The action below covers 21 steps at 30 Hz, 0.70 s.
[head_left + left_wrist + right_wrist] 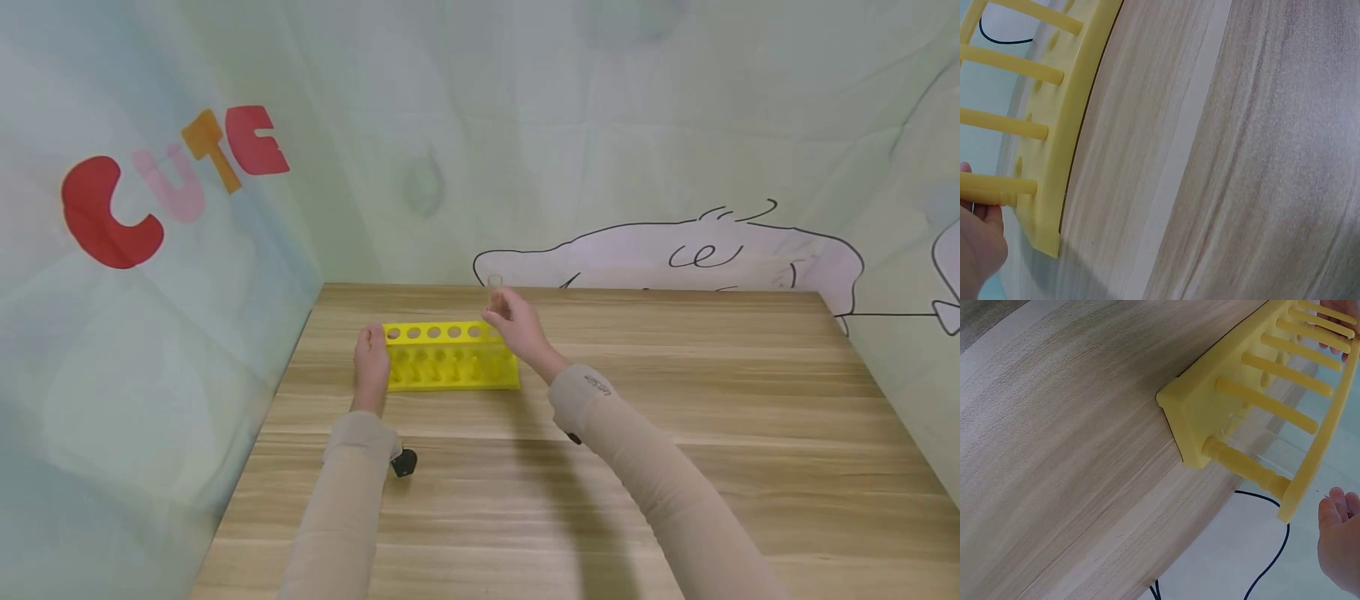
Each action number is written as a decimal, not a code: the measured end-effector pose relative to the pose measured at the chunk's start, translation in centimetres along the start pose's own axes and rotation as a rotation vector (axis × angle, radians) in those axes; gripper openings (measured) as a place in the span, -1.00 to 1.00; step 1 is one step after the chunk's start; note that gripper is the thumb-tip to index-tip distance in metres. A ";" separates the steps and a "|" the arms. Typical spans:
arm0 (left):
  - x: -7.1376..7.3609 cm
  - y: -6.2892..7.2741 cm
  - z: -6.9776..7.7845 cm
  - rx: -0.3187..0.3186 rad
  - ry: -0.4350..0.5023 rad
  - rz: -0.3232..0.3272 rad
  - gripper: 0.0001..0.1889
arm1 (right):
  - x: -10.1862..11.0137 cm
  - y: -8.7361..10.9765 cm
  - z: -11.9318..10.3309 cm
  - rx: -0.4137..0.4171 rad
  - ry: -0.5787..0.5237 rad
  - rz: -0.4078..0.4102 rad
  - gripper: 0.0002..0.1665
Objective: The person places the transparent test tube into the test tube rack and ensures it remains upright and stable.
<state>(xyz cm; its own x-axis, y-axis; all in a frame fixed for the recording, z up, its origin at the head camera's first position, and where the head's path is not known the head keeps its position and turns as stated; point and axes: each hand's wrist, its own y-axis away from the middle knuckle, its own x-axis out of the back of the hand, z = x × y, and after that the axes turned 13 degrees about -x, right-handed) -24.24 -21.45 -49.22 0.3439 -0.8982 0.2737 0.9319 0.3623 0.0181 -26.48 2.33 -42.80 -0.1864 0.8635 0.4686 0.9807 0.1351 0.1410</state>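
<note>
A yellow test tube rack (pixel 450 386) stands upright on the table, with a row of round holes along its top plate. At its left end my left hand (pixel 371 358) grips the rack; in the left wrist view the fingers (pixel 992 215) curl behind the corner post. My right hand (pixel 521 329) pinches a clear test tube (pixel 495 283) over the right end of the top plate. The tube's upper end sticks up above the fingers. Its lower part is see-through and hard to make out; a faint rounded outline shows near the rack's base in the right wrist view.
The wood-grain table (pixel 675 433) extends to the right and in front of the rack. Behind it and to the left hangs a printed cloth backdrop (pixel 420 125). Black devices (pixel 404 462) are strapped at the wrists.
</note>
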 end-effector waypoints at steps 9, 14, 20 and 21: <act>-0.1 -0.1 -0.1 0.005 -0.017 0.007 -0.47 | -0.1 0.0 0.2 0.008 0.016 0.008 -0.78; -0.2 -0.1 -0.1 0.007 -0.015 0.009 -0.48 | -0.2 -0.1 0.3 0.008 0.016 0.014 -0.79; -0.2 -0.3 -0.3 0.014 -0.016 0.013 -0.48 | -0.2 -0.1 0.3 0.010 0.012 0.014 -0.83; -0.2 -0.3 -0.3 0.015 -0.016 0.013 -0.48 | -0.2 -0.1 0.3 0.008 0.010 0.012 -0.83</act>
<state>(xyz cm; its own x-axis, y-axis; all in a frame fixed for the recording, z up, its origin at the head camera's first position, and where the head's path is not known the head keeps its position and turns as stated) -24.51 -21.46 -49.57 0.3537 -0.8895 0.2893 0.9256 0.3774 0.0286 -26.48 2.28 -43.16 -0.1747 0.8600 0.4794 0.9834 0.1285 0.1279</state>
